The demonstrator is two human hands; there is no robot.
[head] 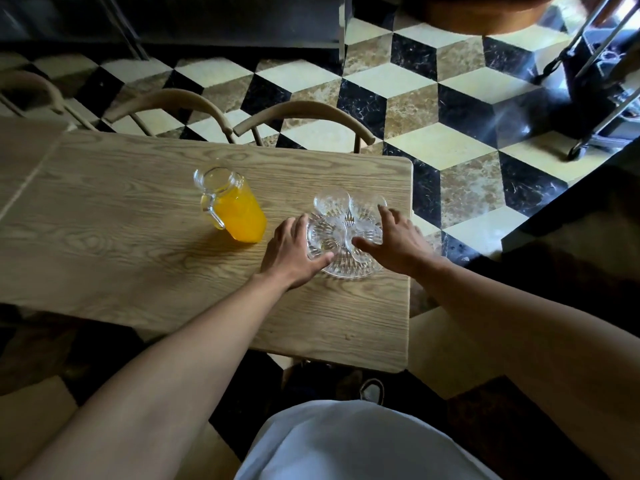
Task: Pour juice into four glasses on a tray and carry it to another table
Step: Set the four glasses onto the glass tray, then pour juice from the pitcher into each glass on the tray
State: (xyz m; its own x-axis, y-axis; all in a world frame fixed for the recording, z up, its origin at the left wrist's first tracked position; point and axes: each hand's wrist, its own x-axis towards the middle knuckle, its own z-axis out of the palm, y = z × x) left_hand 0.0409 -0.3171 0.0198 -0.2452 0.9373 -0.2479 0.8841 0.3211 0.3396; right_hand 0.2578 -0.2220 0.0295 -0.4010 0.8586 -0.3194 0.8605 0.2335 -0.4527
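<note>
A round cut-glass tray (346, 270) lies near the right end of the wooden table (138, 244). Several empty clear glasses (331, 202) stand on it, close together. My left hand (294, 252) rests at the tray's left rim, fingers spread, thumb lying on the near-left edge. My right hand (398, 242) reaches over the tray's right side with straight fingers, the thumb pointing in over the tray. Neither hand holds anything. A glass pitcher (230, 206) with a handle, more than half full of orange juice, stands to the left of the tray.
Two wooden chair backs (301, 114) sit at the table's far side, a third at far left. The table's right edge is just past the tray. Beyond is a chequered tile floor and a wheeled metal stand (588, 109) at the right.
</note>
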